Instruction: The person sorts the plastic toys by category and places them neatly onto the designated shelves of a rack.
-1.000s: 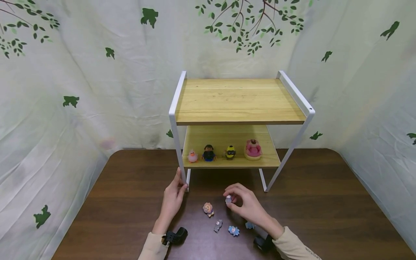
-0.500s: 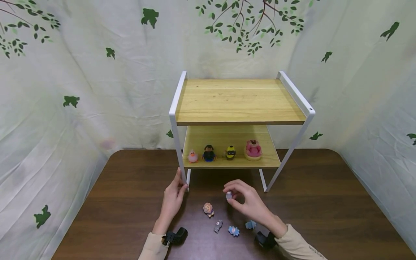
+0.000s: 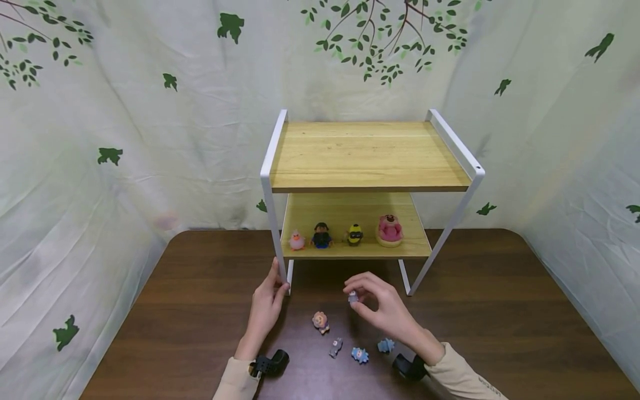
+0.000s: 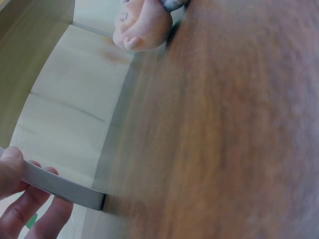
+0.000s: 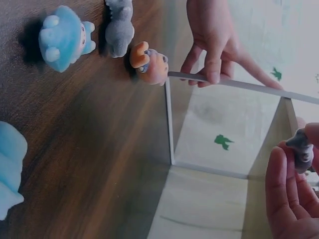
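In the head view, my left hand holds the white front-left leg of a two-tier shelf, thumb on one side and fingers on the other. My right hand pinches a small grey figurine between thumb and fingertips, above the table in front of the shelf. Part of that figurine is covered by the fingers. Below the hands lie an orange-maned figurine, another grey figurine and two light-blue figurines, one near the middle and one beside my right wrist.
On the lower tier stand a pink duck, a dark-clothed figure, a yellow-and-black figure and a pink bear. The shelf rests on a brown wooden table. A leaf-printed curtain surrounds it.
My right hand has risen slightly towards the shelf, carrying the grey figurine. The light-blue figurine near its wrist is now more fully visible. My left hand stays on the leg.
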